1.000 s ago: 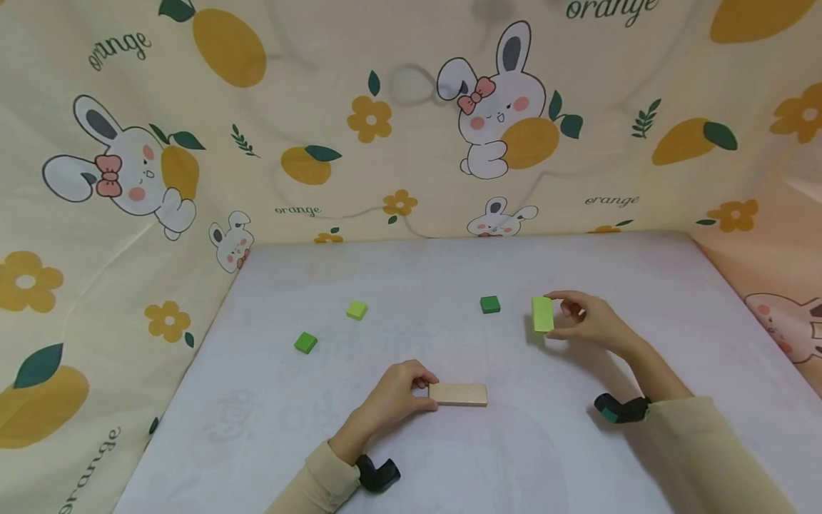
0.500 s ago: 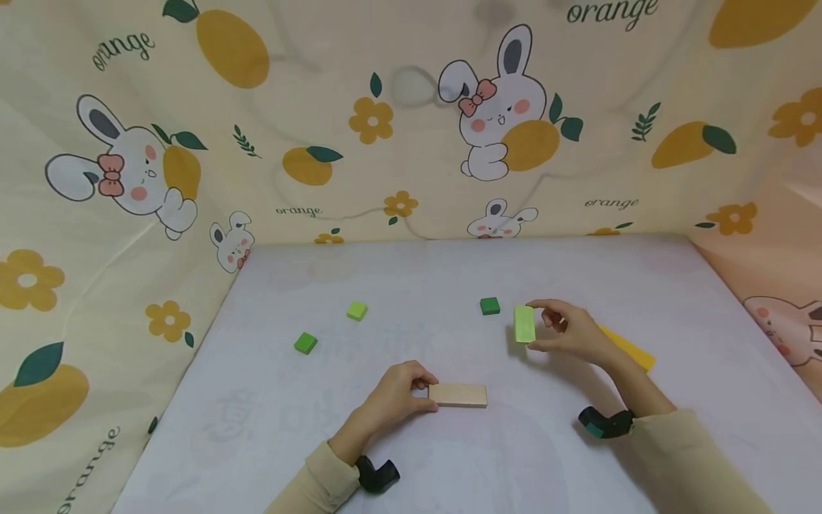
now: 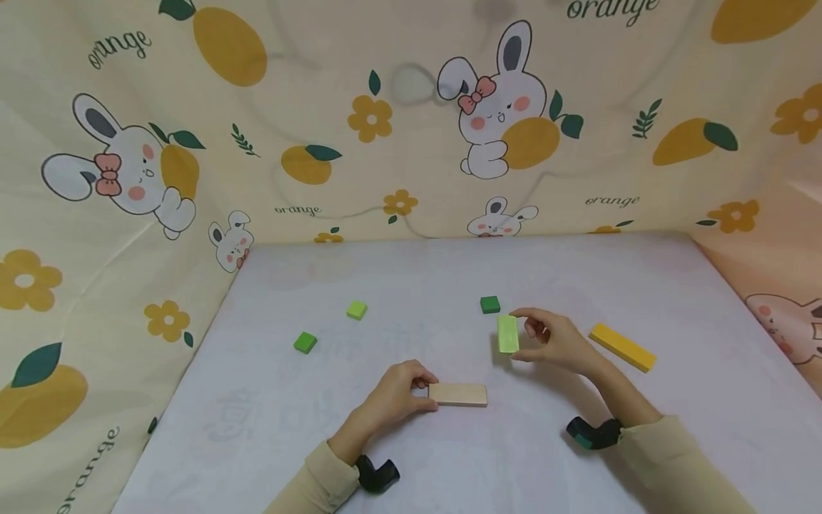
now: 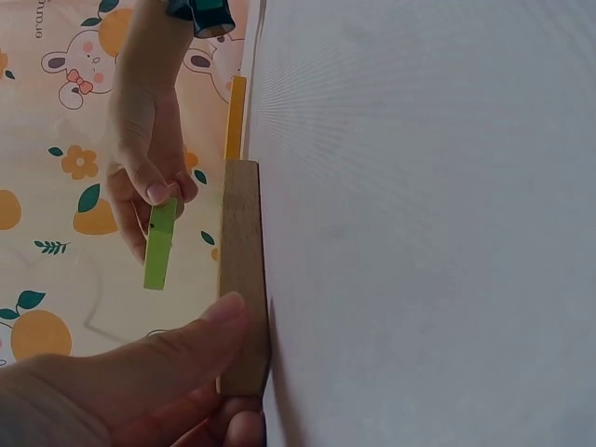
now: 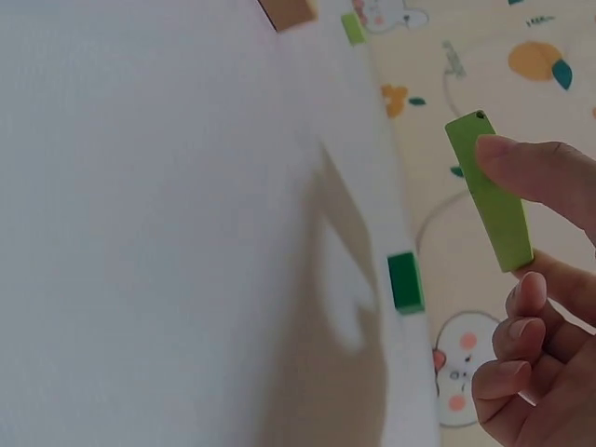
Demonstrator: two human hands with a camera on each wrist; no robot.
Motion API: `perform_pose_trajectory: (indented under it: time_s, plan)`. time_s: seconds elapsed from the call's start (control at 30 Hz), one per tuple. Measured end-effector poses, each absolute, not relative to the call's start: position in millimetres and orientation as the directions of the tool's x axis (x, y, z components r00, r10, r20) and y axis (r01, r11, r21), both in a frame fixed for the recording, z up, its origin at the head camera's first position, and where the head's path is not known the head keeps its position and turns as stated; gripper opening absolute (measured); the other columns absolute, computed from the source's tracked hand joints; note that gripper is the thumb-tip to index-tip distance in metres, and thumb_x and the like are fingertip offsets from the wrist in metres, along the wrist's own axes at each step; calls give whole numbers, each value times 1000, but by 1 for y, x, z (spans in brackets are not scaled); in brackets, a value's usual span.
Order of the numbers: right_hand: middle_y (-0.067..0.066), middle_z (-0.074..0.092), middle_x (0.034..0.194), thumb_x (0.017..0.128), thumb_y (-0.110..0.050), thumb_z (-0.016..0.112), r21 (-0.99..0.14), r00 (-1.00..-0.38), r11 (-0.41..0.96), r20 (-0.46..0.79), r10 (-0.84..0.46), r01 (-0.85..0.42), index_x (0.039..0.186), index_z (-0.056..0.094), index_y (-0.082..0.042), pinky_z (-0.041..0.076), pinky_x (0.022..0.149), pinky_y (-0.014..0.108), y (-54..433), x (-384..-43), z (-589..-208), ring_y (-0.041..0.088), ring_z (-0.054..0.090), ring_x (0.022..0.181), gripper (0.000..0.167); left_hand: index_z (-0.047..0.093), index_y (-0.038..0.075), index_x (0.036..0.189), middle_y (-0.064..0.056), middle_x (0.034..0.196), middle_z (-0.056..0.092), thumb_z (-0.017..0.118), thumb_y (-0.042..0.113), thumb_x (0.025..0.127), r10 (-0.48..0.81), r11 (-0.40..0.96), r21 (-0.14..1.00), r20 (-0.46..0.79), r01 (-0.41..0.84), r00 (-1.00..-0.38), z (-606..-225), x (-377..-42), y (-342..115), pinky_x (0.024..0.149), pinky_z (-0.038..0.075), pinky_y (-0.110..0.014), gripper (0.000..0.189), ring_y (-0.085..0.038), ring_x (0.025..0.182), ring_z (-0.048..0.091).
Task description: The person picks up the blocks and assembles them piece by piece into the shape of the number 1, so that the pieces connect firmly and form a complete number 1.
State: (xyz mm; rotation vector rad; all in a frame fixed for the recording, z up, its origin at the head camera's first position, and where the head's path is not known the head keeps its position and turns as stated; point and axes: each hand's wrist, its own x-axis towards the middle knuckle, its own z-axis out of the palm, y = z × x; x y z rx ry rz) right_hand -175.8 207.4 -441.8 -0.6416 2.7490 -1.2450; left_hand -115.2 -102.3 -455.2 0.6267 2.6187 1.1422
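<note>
My left hand [image 3: 399,394] grips the left end of a plain wooden block [image 3: 459,395] that lies flat on the table. In the left wrist view the thumb presses along that wooden block [image 4: 242,251]. My right hand [image 3: 560,341] pinches a light green block [image 3: 508,335] between thumb and index finger, above the table. The right wrist view shows this light green block [image 5: 494,200] apart from the surface, with the other fingers curled below it. Just behind the held block sits a dark green block [image 3: 490,305].
To the right of my right hand lies a long yellow block [image 3: 623,348], set at a slant. At the left are a small lime block [image 3: 357,310] and a green block [image 3: 305,343]. A printed cloth [image 3: 385,143] stands around the white table [image 3: 411,271].
My right hand has moved left and toward me with the light green block, uncovering the yellow block. The left hand and the wooden block have stayed put.
</note>
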Motion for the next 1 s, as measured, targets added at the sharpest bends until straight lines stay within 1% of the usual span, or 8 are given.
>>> perform_pose_trajectory:
  time_s: [0.2,0.47,0.73,1.0]
  plan:
    - [3,46,79,67,-17,87,-749,-905,565,107,-413,-346,118,60,-5,35,60,18,196,-172,-448,6,41,71,59,72,1,98,-7,92,66,83,10,72,463,603,738,-17,301,-886,-455,-115,-103,72,45,-17,30,-16,82,57]
    - [3,46,77,66,-17,87,-779,-898,534,83,-433,-329,117,61,-5,34,58,19,179,-166,-454,5,41,69,59,72,1,98,-8,93,67,83,10,72,463,603,735,-6,310,-886,-456,-115,-104,73,47,-19,30,-16,82,58]
    - [1,45,75,66,-17,87,-808,-892,500,69,-446,-312,117,61,-4,34,58,20,167,-160,-456,7,41,68,58,72,1,97,-8,91,66,83,10,72,465,611,731,-22,303,-885,-456,-115,-103,72,47,-19,29,-16,82,58]
    - [1,46,73,66,-18,87,-810,-891,511,32,-453,-289,117,61,-3,34,57,18,155,-157,-459,4,40,66,60,71,1,98,-9,91,66,83,10,72,463,614,734,-36,291,-886,-455,-115,-102,72,46,-18,30,-16,82,57]
